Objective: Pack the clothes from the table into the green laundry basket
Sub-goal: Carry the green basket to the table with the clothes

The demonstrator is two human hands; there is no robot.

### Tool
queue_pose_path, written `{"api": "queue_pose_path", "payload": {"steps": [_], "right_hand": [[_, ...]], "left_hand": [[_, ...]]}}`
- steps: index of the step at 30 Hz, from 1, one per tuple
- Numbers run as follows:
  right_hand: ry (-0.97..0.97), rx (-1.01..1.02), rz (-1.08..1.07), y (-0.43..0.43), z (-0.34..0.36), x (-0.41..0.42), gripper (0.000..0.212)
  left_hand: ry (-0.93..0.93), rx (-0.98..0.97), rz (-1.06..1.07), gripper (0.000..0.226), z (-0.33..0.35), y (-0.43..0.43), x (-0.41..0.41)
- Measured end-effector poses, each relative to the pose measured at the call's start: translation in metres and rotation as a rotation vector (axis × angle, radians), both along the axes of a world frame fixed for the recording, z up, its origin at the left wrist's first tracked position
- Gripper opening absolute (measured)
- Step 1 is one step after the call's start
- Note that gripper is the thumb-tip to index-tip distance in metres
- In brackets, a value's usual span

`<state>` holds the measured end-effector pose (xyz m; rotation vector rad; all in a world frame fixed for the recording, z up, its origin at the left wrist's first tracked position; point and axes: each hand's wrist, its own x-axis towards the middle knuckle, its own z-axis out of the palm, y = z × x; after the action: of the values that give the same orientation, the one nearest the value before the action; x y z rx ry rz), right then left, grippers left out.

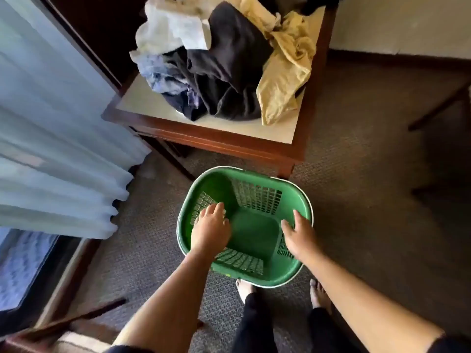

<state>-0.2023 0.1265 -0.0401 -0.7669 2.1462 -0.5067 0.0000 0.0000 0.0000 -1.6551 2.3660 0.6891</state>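
The green laundry basket (245, 171) stands on the carpet just in front of the table and holds nothing. My left hand (210, 229) hovers palm down over its left wall, fingers apart and holding nothing. My right hand (299, 236) is spread over the right rim, also holding nothing. On the wooden table (216, 138) behind lies a heap of clothes: a black garment (229, 67) in the middle, a yellow one (285, 80) on the right, a white one (168, 29) at the back left and a blue-purple one (165, 75) at the front left.
A pale curtain (51, 123) hangs along the left beside the table. My bare feet (244, 289) stand right behind the basket. A dark wooden leg (438, 108) juts in at the right. Brown carpet surrounds the basket.
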Motion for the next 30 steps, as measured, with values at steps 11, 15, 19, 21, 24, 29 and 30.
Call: {"api": "queue_pose_path", "payload": {"steps": [11, 15, 19, 21, 24, 29, 30], "right_hand": [[-0.021, 0.362, -0.664, 0.006, -0.102, 0.032, 0.085], [-0.062, 0.269, -0.831, 0.01, -0.132, 0.035, 0.064], [-0.065, 0.249, -0.871, 0.006, -0.137, 0.038, 0.057], [-0.046, 0.277, -0.879, 0.005, -0.137, 0.037, 0.054], [-0.019, 0.352, -0.856, 0.008, -0.139, 0.032, 0.046], [0.008, 0.297, -0.915, 0.027, -0.132, 0.022, 0.039], [0.021, 0.288, -0.912, 0.032, -0.127, 0.02, 0.038]], "left_hand": [[-0.15, 0.187, 0.211, 0.092, -0.1, -0.082, 0.07], [-0.09, 0.281, 0.317, 0.104, -0.133, -0.106, 0.08], [-0.023, 0.287, 0.362, 0.098, -0.15, -0.12, 0.08], [-0.02, 0.292, 0.406, 0.09, -0.153, -0.126, 0.079], [0.0, 0.25, 0.398, 0.059, -0.15, -0.131, 0.081], [0.103, 0.143, 0.352, 0.041, -0.137, -0.127, 0.085], [0.107, 0.141, 0.343, 0.042, -0.132, -0.123, 0.085]]}}
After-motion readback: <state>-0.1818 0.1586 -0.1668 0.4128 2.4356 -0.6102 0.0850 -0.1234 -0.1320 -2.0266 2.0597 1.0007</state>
